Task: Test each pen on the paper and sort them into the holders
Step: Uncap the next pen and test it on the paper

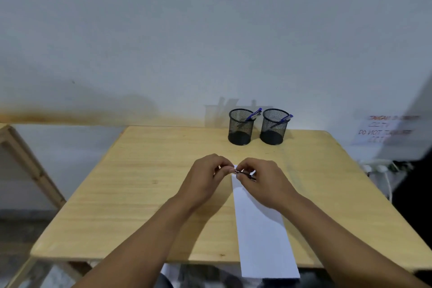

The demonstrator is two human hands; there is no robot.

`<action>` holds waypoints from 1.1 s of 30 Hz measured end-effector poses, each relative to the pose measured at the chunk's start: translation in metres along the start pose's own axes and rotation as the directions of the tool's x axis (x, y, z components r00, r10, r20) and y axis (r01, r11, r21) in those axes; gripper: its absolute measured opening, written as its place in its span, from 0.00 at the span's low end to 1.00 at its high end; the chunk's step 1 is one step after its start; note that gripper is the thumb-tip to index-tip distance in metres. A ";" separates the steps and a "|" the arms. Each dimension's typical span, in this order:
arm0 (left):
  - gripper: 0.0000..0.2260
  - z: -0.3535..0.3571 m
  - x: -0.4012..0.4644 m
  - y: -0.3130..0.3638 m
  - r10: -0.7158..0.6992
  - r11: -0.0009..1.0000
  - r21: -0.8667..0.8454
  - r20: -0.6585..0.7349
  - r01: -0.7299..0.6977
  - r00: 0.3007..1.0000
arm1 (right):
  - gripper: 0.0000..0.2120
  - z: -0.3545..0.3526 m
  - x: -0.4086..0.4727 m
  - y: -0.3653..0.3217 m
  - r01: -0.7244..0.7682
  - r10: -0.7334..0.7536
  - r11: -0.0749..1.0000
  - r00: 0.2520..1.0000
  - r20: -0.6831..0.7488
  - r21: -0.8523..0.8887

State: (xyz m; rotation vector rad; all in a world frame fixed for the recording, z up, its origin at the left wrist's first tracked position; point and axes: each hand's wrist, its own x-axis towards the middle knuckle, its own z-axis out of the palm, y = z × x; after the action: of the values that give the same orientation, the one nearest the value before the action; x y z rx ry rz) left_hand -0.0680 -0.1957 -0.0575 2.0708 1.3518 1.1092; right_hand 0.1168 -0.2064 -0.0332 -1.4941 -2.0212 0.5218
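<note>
At frame centre, the left hand (205, 174) and right hand (264, 180) pinch a dark pen (243, 172) between them above the paper strip's (261, 236) far end. Upper right of centre, two mesh holders (240, 127) (274, 127) each contain a blue pen (253, 114) (285, 119).

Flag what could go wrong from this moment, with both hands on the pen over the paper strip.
1. The paper strip overhangs the table's near edge and neither hand pins it, so it may slide during a test stroke.
2. The left hand and right hand pinch one dark pen between fingertips; a part pulled off could drop.
3. The left mesh holder and right mesh holder look identical, each holding a blue pen, so mis-sorting seems easy.
</note>
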 end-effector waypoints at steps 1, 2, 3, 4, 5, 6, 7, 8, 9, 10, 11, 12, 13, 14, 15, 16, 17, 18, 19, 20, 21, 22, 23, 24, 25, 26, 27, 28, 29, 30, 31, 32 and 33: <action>0.03 0.001 0.001 0.000 -0.014 1.000 -0.024 0.009 0.014 1.000 | 0.04 -0.002 0.000 0.001 -0.006 0.006 1.000 1.000 -0.006 0.008; 0.02 0.002 0.002 -0.001 -0.025 0.998 -0.049 0.028 0.027 0.999 | 0.03 -0.003 0.000 0.002 -0.013 0.013 1.000 1.000 -0.009 0.010; 0.04 0.002 0.002 -0.001 -0.029 0.998 -0.062 0.048 0.032 0.998 | 0.03 -0.004 0.000 0.003 -0.021 0.021 1.000 1.000 -0.013 0.005; 0.05 0.003 0.003 -0.002 -0.025 0.997 -0.066 0.063 0.029 0.998 | 0.03 -0.004 0.000 0.004 -0.028 0.028 1.000 0.999 -0.018 -0.005; 0.06 0.004 0.003 -0.003 -0.023 0.997 -0.067 0.067 0.027 0.997 | 0.03 -0.005 0.000 0.004 -0.036 0.036 0.999 0.999 -0.022 -0.021; 0.05 0.005 0.004 -0.003 -0.022 0.997 -0.076 0.062 0.026 0.998 | 0.04 -0.005 0.000 0.004 -0.050 0.049 0.998 0.999 -0.022 -0.042; 0.04 0.006 0.005 -0.002 -0.022 0.996 -0.086 0.053 0.027 0.998 | 0.05 -0.005 0.000 0.004 -0.067 0.066 0.995 0.998 -0.021 -0.068; 0.04 0.007 0.007 -0.002 -0.020 0.995 -0.094 0.047 0.024 0.999 | 0.05 -0.005 0.000 0.004 -0.083 0.081 0.992 0.996 -0.025 -0.091; 0.04 0.008 0.008 -0.002 -0.019 0.995 -0.096 0.049 0.023 0.999 | 0.06 -0.005 0.001 0.005 -0.095 0.093 0.990 0.995 -0.029 -0.107; 0.05 0.010 0.010 -0.002 -0.018 0.995 -0.094 0.056 0.023 0.998 | 0.07 -0.005 0.002 0.006 -0.106 0.103 0.987 0.994 -0.031 -0.119; 0.05 0.010 0.012 -0.003 -0.018 0.995 -0.094 0.062 0.024 0.998 | 0.07 -0.005 0.003 0.006 -0.117 0.114 0.984 0.993 -0.034 -0.131; 0.05 0.011 0.014 -0.004 -0.017 0.995 -0.101 0.066 0.023 0.998 | 0.08 -0.004 0.004 0.008 -0.133 0.129 0.981 0.991 -0.036 -0.145; 0.05 0.012 0.016 -0.005 -0.015 0.994 -0.106 0.069 0.022 0.997 | 0.08 -0.004 0.004 0.010 -0.146 0.142 0.977 0.989 -0.037 -0.154; 0.05 0.012 0.018 -0.007 -0.012 0.994 -0.106 0.074 0.020 0.997 | 0.09 -0.003 0.004 0.012 -0.154 0.151 0.975 0.988 -0.034 -0.157; 0.05 0.012 0.020 -0.009 -0.012 0.995 -0.102 0.083 0.020 0.996 | 0.09 -0.002 0.005 0.015 -0.155 0.153 0.977 0.988 -0.025 -0.149; 0.05 0.012 0.022 -0.011 -0.016 0.995 -0.095 0.091 0.024 0.996 | 0.09 -0.001 0.006 0.018 -0.149 0.148 0.981 0.989 -0.013 -0.124; 0.05 0.013 0.024 -0.013 -0.024 0.996 -0.086 0.086 0.032 0.996 | 0.08 0.000 0.007 0.021 -0.142 0.142 0.986 0.990 -0.006 -0.085; 0.05 0.013 0.026 -0.016 -0.038 0.996 -0.075 0.065 0.043 0.997 | 0.07 0.000 0.008 0.024 -0.143 0.143 0.989 0.990 -0.009 -0.037; 0.05 0.012 0.028 -0.020 -0.061 0.996 -0.066 0.031 0.063 0.998 | 0.05 0.000 0.009 0.027 -0.155 0.156 0.988 0.988 -0.019 0.013; 0.05 0.011 0.030 -0.024 -0.088 0.994 -0.064 -0.014 0.086 0.996 | 0.03 -0.001 0.010 0.032 -0.180 0.182 0.982 0.983 -0.034 0.056; 0.04 0.009 0.032 -0.029 -0.120 0.991 -0.061 -0.058 0.116 0.991 | 0.04 -0.002 0.011 0.036 -0.215 0.221 0.972 0.974 -0.048 0.098; 0.05 0.007 0.034 -0.034 -0.153 0.987 -0.056 -0.093 0.149 0.984 | 0.07 -0.003 0.012 0.041 -0.260 0.270 0.954 0.962 -0.050 0.148; 0.05 0.006 0.036 -0.040 -0.191 0.981 -0.041 -0.119 0.187 0.974 | 0.10 -0.004 0.013 0.047 -0.309 0.323 0.925 0.946 -0.034 0.220; 0.05 0.005 0.037 -0.046 -0.231 0.973 -0.020 -0.142 0.231 0.963 | 0.13 -0.004 0.014 0.052 -0.356 0.377 0.880 0.926 -0.006 0.314; 0.06 0.004 0.037 -0.051 -0.275 0.960 0.000 -0.162 0.279 0.948 | 0.15 -0.005 0.014 0.055 -0.397 0.423 0.822 0.905 0.029 0.408; 0.06 0.004 0.037 -0.055 -0.321 0.944 0.021 -0.181 0.330 0.929 | 0.17 -0.006 0.014 0.057 -0.422 0.456 0.765 0.889 0.054 0.487; 0.07 0.004 0.037 -0.057 -0.361 0.925 0.047 -0.202 0.378 0.910 | 0.17 -0.006 0.015 0.059 -0.432 0.477 0.724 0.877 0.062 0.537; 0.08 0.004 0.037 -0.058 -0.391 0.907 0.073 -0.223 0.415 0.893 | 0.16 -0.006 0.016 0.062 -0.434 0.494 0.699 0.868 0.056 0.569; 0.09 0.005 0.037 -0.058 -0.411 0.891 0.101 -0.235 0.443 0.881 | 0.15 -0.006 0.017 0.062 -0.431 0.509 0.680 0.860 0.042 0.593; 0.09 0.004 0.037 -0.057 -0.417 0.881 0.130 -0.237 0.454 0.877 | 0.14 -0.005 0.018 0.063 -0.428 0.530 0.657 0.848 0.024 0.621; 0.09 0.005 0.037 -0.056 -0.413 0.875 0.168 -0.226 0.453 0.882 | 0.13 -0.004 0.019 0.064 -0.426 0.551 0.634 0.835 0.011 0.646; 0.09 0.005 0.037 -0.056 -0.397 0.874 0.209 -0.214 0.439 0.892 | 0.13 -0.003 0.020 0.064 -0.427 0.570 0.606 0.822 0.008 0.671; 0.09 0.005 0.036 -0.056 -0.372 0.875 0.246 -0.206 0.416 0.905 | 0.12 -0.002 0.021 0.064 -0.431 0.582 0.578 0.813 0.020 0.693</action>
State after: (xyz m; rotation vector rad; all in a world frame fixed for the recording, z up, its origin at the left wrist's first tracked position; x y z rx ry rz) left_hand -0.0880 -0.1384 -0.0865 1.7909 2.0084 0.9489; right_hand 0.1603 -0.1669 -0.0662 -1.5367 -0.9936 1.1377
